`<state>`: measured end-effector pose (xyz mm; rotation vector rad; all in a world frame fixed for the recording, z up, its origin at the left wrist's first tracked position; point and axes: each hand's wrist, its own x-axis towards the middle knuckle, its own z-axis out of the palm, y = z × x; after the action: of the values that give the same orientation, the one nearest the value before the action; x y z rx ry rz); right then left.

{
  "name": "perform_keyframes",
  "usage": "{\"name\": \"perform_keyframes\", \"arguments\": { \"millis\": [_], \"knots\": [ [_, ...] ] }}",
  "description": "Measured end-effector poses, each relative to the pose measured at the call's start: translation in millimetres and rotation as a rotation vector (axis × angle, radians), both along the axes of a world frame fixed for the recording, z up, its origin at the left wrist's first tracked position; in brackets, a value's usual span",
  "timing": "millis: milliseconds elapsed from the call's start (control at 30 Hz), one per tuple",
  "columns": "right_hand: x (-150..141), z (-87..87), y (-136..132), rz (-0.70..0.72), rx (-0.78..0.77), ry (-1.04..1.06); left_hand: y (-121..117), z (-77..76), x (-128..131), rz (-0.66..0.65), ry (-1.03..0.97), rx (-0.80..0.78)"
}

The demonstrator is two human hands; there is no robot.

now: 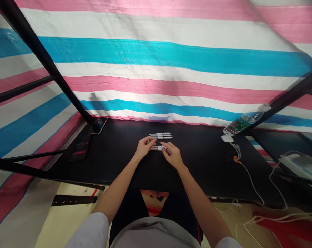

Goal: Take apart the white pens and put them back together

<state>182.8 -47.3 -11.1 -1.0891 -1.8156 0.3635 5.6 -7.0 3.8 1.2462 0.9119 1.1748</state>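
Note:
Over the black table, my left hand [144,146] is closed in a pinch; what its fingertips hold is too small to make out. Close beside it, my right hand [173,153] has its fingers closed round a light pen barrel [167,150]. A thin dark piece [158,142] shows in the gap between the fingertips, and I cannot tell which hand has it. Just beyond the hands, several white and grey pens [160,135] lie side by side. More white pen pieces [156,148] lie between and under the fingers, partly hidden.
Two phones, one [98,126] at the back left and another [80,148] nearer, rest on the table [114,165]. A plastic bottle [242,123] leans at the back right by a white charger [227,138] with cables. A black frame and striped sheeting [156,51] enclose the table.

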Motion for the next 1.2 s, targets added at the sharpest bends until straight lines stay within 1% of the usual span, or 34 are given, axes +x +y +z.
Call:
{"name": "perform_keyframes", "arguments": {
  "millis": [100, 167, 200, 233, 300, 367, 467, 533, 667, 767, 833, 967, 1067, 1200],
  "knots": [
    [4.9, 2.5, 1.5, -0.014, -0.049, 0.050, 4.9, 0.3, -3.6, 0.133, -0.142, -0.021],
    [8.7, 2.7, 4.0, -0.043, -0.109, 0.153, 8.7, -0.1, -7.5, 0.204, -0.220, -0.054],
    [10.4, 2.3, 5.7, -0.057, -0.158, 0.242, 10.4, -0.4, -9.4, 0.230, -0.254, -0.067],
    [11.9, 1.6, 7.6, -0.062, -0.219, 0.358, 11.6, -0.8, -10.9, 0.233, -0.271, -0.085],
    [14.2, -0.3, 11.4, -0.028, -0.357, 0.560, 12.9, -1.7, -12.4, 0.227, -0.284, -0.104],
    [16.0, -2.0, 14.8, 0.020, -0.452, 0.709, 12.9, -2.6, -11.7, 0.210, -0.276, -0.105],
    [18.5, -3.1, 17.8, 0.064, -0.518, 0.851, 11.8, -3.6, -9.2, 0.196, -0.261, -0.101],
    [20.3, -3.6, 18.7, 0.081, -0.547, 0.899, 11.3, -3.7, -8.3, 0.192, -0.260, -0.101],
    [22.5, -6.4, 19.9, 0.107, -0.573, 0.897, 10.7, -2.4, -9.0, 0.190, -0.274, -0.102],
    [22.6, -9.4, 21.1, 0.091, -0.554, 0.864, 10.2, -1.4, -9.6, 0.186, -0.278, -0.104],
    [22.9, -10.9, 22.0, 0.065, -0.488, 0.833, 10.0, -1.2, -9.5, 0.183, -0.276, -0.103],
    [25.3, -11.1, 22.4, 0.003, -0.298, 0.732, 10.2, -1.7, -9.4, 0.183, -0.273, -0.106],
    [27.1, -8.6, 20.6, -0.002, -0.256, 0.645, 10.6, -2.3, -9.5, 0.186, -0.277, -0.109],
    [25.5, -1.6, 15.8, 0.044, -0.202, 0.602, 10.5, -2.2, -9.1, 0.186, -0.287, -0.112]
  ]
}}
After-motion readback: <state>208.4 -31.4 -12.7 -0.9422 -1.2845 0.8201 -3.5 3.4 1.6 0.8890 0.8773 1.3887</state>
